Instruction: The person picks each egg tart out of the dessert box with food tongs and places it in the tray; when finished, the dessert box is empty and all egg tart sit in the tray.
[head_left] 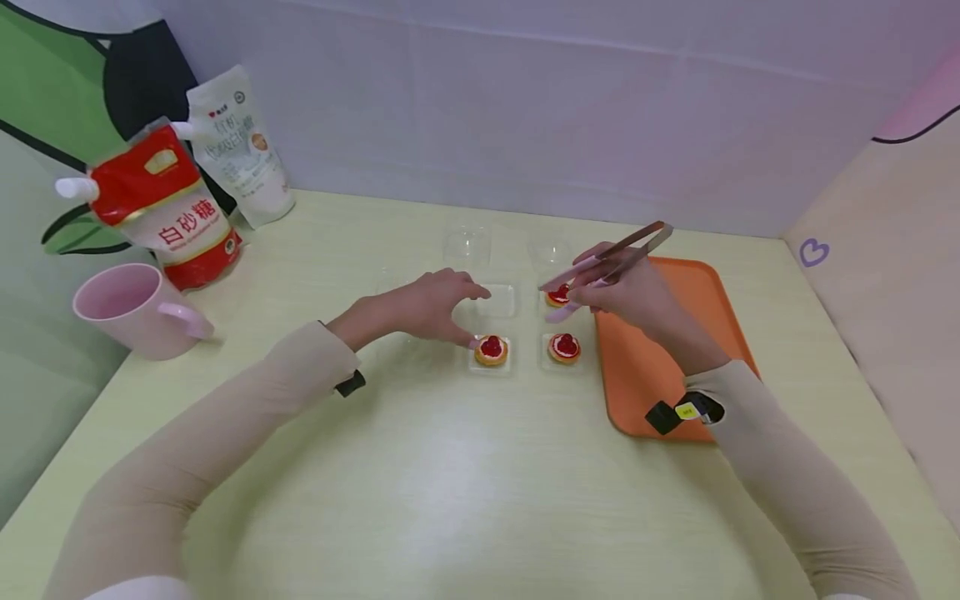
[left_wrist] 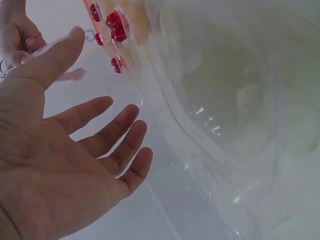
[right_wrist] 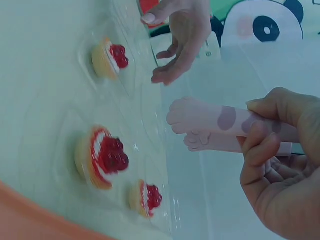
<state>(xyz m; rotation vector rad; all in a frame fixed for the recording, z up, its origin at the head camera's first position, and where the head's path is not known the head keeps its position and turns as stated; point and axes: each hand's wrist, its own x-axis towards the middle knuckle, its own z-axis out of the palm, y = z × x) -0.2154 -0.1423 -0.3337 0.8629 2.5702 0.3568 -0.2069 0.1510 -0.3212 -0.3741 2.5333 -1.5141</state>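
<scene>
My left hand (head_left: 435,304) hovers with fingers spread over clear plastic containers; nothing is in it, as the left wrist view (left_wrist: 65,150) of the hand shows. Close to its thumb, a tart with red berries (head_left: 491,350) sits in a clear tray. With my right hand (head_left: 630,287) I grip pink paw-tipped tongs (right_wrist: 205,116) with a metal bend. The tips stand a little apart, holding nothing, above a back tart (head_left: 558,298). Another tart (head_left: 564,348) rests in front of that one. An unfilled clear tray (head_left: 497,301) lies beyond my left fingers.
An orange tray (head_left: 630,400) lies under my right forearm. Transparent domed lids (head_left: 467,247) stand toward the back wall. At the left are a pink mug (head_left: 123,317), a red sugar pouch (head_left: 176,204) and a white pouch (head_left: 240,150).
</scene>
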